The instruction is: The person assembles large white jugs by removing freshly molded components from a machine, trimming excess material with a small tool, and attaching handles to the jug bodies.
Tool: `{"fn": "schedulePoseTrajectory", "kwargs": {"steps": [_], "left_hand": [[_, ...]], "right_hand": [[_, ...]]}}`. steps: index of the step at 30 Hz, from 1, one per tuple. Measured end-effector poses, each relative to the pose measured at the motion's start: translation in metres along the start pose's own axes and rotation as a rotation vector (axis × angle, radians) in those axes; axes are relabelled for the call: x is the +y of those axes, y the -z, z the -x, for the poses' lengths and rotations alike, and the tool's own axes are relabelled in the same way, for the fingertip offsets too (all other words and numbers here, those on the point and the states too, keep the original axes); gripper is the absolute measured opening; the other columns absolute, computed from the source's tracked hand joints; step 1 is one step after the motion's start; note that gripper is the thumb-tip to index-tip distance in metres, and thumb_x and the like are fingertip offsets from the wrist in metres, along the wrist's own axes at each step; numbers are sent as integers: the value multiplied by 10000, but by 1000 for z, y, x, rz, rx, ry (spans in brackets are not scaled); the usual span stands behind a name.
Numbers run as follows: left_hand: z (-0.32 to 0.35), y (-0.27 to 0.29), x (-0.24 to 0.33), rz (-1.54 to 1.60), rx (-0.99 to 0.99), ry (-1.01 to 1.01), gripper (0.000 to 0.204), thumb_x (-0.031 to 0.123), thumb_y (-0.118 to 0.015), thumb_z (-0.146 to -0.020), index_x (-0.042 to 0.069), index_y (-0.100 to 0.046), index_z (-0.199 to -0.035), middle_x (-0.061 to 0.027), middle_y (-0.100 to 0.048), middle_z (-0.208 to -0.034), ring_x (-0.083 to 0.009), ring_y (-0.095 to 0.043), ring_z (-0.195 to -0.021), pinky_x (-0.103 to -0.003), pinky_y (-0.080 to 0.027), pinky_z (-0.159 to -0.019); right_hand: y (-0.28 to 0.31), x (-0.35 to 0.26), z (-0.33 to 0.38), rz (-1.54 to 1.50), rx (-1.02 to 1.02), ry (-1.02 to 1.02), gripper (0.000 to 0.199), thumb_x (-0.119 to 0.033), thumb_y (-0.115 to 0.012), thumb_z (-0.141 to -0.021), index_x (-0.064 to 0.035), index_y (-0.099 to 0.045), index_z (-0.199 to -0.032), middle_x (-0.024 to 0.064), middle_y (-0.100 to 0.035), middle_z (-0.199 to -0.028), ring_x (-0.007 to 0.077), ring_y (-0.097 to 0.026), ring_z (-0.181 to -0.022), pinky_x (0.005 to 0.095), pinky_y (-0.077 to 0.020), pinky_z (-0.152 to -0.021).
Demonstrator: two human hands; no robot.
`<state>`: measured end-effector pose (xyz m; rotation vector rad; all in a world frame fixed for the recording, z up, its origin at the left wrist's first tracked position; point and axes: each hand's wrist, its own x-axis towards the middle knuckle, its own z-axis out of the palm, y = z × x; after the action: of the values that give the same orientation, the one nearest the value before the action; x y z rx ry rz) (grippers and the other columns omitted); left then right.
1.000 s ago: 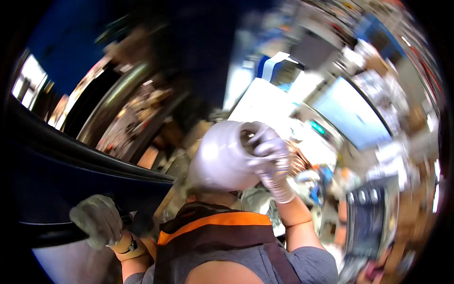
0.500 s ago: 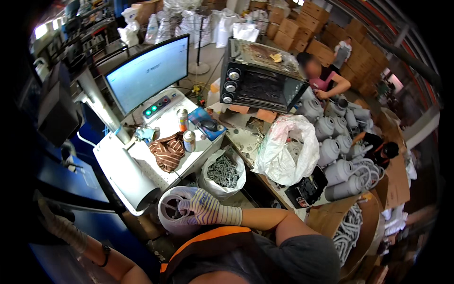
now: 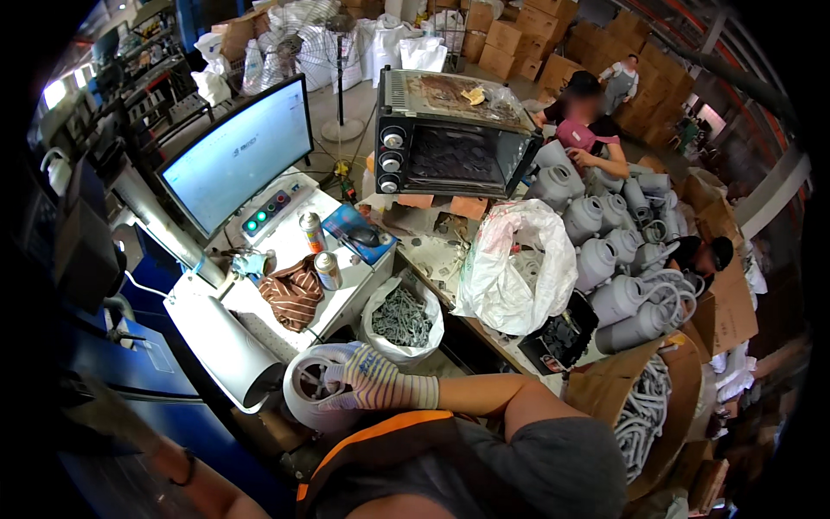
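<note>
A striped work glove covers my right hand (image 3: 372,377), which is closed on the rim of a grey rounded plastic housing (image 3: 300,403). The housing is held close in front of my body, its round opening with inner spokes facing up; its underside is hidden. Far to the left, my left hand (image 3: 111,417), also gloved, reaches toward the blue machine (image 3: 186,424). Motion and shadow smear its fingers, so its grip cannot be made out. Just beyond the housing stands a white sack (image 3: 430,348) filled with small grey parts (image 3: 402,317).
A white bench holds a monitor (image 3: 246,156), spray cans (image 3: 327,270), a brown striped cloth (image 3: 292,294) and a white cylinder (image 3: 226,346). Beyond are an oven (image 3: 458,143), a white bag (image 3: 484,285) and several grey housings (image 3: 596,264). At right stands a carton of grey hoses (image 3: 644,415). Two co-workers sit near the housings.
The whole view has shifted slightly, with the bench and oven now further left. My right hand keeps its hold on the housing. My left hand is lower and more blurred. The far co-worker faces differently.
</note>
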<state>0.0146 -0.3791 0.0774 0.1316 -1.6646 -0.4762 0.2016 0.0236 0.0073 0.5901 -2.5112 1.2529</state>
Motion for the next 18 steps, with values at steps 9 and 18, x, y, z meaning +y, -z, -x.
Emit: {"fn": "schedulePoseTrajectory", "kwargs": {"steps": [9,18], "left_hand": [[179,63,314,858,-1548,-345,801,411,-792,-676,-2,-458,-1274,-206,-451,-1322,-365,-425,-1241,-412,-322,-1069],[262,90,407,889,-1756,-688,661,387,-789,-593,121,-541,-1146,-91,-552,-1221,-272,-481,-1206,-504,-267,-1051]], "right_hand": [[92,13,59,-82,251,-180,311,-279,-774,-732,-48,-605,-854,212,-530,-1235,348,-554,-1100,386,-468,-869],[201,166,221,-607,132,-853,410,-403,-546,-906,-33,-621,-1064,55,-658,-925,154,-638,-851,285,-518,-701]]}}
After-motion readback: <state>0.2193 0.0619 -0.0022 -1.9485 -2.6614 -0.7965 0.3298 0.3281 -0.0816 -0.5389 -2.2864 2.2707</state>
